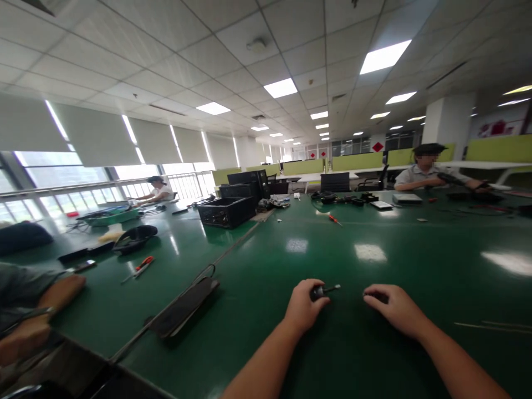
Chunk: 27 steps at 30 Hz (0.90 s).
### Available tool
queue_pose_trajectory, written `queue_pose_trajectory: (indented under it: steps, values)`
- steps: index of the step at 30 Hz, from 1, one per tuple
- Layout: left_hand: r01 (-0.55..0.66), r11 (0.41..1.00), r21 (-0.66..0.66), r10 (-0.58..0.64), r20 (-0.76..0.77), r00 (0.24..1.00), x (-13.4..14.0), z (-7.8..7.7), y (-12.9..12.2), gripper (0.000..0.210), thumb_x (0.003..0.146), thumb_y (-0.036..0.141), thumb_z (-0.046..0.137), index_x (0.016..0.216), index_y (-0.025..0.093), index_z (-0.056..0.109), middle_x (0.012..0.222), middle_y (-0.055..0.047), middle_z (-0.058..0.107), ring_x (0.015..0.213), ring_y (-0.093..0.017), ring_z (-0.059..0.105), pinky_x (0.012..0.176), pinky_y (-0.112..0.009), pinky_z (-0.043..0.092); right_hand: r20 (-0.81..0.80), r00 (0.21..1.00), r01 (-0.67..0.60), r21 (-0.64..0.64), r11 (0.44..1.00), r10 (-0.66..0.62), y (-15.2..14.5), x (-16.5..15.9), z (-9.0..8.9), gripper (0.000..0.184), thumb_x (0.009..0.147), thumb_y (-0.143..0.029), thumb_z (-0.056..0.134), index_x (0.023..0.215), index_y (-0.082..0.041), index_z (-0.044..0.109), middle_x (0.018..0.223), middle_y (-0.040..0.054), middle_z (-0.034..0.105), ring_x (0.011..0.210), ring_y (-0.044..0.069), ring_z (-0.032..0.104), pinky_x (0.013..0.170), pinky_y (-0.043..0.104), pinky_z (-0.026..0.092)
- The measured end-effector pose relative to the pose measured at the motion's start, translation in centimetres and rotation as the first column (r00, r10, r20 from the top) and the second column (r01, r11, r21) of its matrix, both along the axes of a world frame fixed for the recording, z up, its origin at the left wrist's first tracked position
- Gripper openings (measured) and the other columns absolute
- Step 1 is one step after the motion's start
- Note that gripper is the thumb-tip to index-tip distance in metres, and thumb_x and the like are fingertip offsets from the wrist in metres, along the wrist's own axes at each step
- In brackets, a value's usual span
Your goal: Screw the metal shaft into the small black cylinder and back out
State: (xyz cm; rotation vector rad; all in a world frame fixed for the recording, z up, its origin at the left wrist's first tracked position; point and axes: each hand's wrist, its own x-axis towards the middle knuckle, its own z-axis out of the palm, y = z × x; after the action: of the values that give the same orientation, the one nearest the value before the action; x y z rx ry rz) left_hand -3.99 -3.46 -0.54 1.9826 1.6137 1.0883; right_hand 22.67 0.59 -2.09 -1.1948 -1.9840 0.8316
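My left hand (304, 306) rests on the green table (374, 343) and grips a small black-handled screwdriver (323, 290), its metal tip pointing right. My right hand (394, 307) lies a short way to the right, fingers curled down over something dark that I cannot make out. The tip of the screwdriver points toward the right hand with a small gap between them.
A dark flat device (183, 307) lies to my left. Another person's arm (45, 296) rests at the far left near red-handled pliers (143, 264). Black computer cases (233, 208) stand mid-table. A seated person (428, 169) works across the table; another person sits by the windows.
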Motion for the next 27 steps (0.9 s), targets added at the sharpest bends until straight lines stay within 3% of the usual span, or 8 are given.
queue_pose_trajectory:
  steps: [4,8,13,18,21,23,25,27]
  values:
    - [-0.020,1.000,0.005,0.020,0.039,0.999,-2.7,0.6,0.7,0.027,0.081,0.034,0.061,0.104,0.020,0.060,0.099,-0.006,0.070,0.094,-0.021,0.066,0.088,-0.035,0.050,-0.214,0.973,0.070,-0.099,0.993,-0.090,1.6,1.6,-1.1,0.035,0.084,-0.047,0.055,0.089,-0.016,0.070,0.079,0.0067,0.069,0.075,0.021,0.063,0.071,0.031,0.047]
    - [-0.017,1.000,-0.025,0.017,0.016,1.000,-7.7,2.2,0.1,0.029,0.078,0.039,0.062,0.099,0.020,0.060,0.100,-0.007,0.071,0.097,-0.024,0.068,0.092,-0.038,0.050,-0.373,0.916,0.078,-0.190,0.979,-0.145,2.5,2.4,-1.5,0.035,0.081,-0.047,0.056,0.082,-0.014,0.068,0.074,0.0060,0.068,0.069,0.018,0.060,0.067,0.030,0.046]
    - [-0.241,0.969,-0.061,0.225,-0.195,0.955,-15.4,4.0,-2.4,0.047,0.071,0.052,0.063,0.104,0.019,0.065,0.108,-0.009,0.072,0.101,-0.030,0.067,0.097,-0.045,0.049,-0.479,0.854,0.086,-0.255,0.963,-0.203,2.7,2.4,-1.4,0.032,0.073,-0.041,0.067,0.088,-0.013,0.070,0.075,0.0056,0.069,0.066,0.016,0.060,0.064,0.028,0.044]
    - [-0.395,0.915,-0.081,0.365,-0.254,0.896,-20.8,3.5,-4.8,0.057,0.067,0.058,0.062,0.110,0.022,0.063,0.108,-0.009,0.073,0.099,-0.034,0.068,0.096,-0.048,0.049,-0.552,0.801,0.080,-0.286,0.955,-0.233,3.0,2.7,-1.4,0.034,0.070,-0.040,0.073,0.092,-0.014,0.071,0.076,0.0060,0.069,0.066,0.015,0.059,0.061,0.026,0.043]
    - [-0.365,0.926,-0.094,0.338,-0.226,0.914,-21.9,2.7,-5.8,0.064,0.065,0.058,0.064,0.118,0.022,0.058,0.105,-0.008,0.074,0.102,-0.033,0.067,0.100,-0.047,0.048,-0.572,0.786,0.074,-0.288,0.955,-0.234,3.1,2.9,-1.6,0.037,0.071,-0.042,0.072,0.094,-0.013,0.072,0.075,0.0054,0.068,0.065,0.014,0.058,0.059,0.025,0.042]
    - [-0.395,0.918,-0.029,0.379,-0.217,0.899,-21.7,2.7,-6.4,0.077,0.064,0.059,0.066,0.128,0.020,0.051,0.115,-0.011,0.070,0.102,-0.033,0.067,0.096,-0.048,0.051,-0.573,0.787,0.072,-0.284,0.956,-0.229,3.2,2.9,-1.6,0.037,0.074,-0.045,0.070,0.093,-0.013,0.072,0.074,0.0048,0.067,0.064,0.014,0.057,0.058,0.025,0.042]
    - [-0.451,0.881,0.146,0.473,-0.233,0.850,-20.6,3.2,-6.6,0.082,0.064,0.061,0.066,0.132,0.018,0.048,0.125,-0.015,0.063,0.101,-0.035,0.067,0.091,-0.051,0.053,-0.563,0.799,0.061,-0.273,0.960,-0.211,3.2,2.8,-1.7,0.036,0.076,-0.046,0.067,0.089,-0.013,0.072,0.072,0.0042,0.066,0.064,0.013,0.056,0.058,0.024,0.041]
    - [-0.409,0.826,0.387,0.517,-0.231,0.824,-18.3,4.1,-6.5,0.071,0.068,0.061,0.065,0.125,0.019,0.056,0.123,-0.013,0.062,0.102,-0.035,0.065,0.093,-0.052,0.051,-0.541,0.820,0.039,-0.271,0.962,-0.186,3.1,2.6,-1.6,0.036,0.077,-0.047,0.066,0.086,-0.013,0.072,0.070,0.0035,0.065,0.062,0.012,0.056,0.057,0.024,0.041]
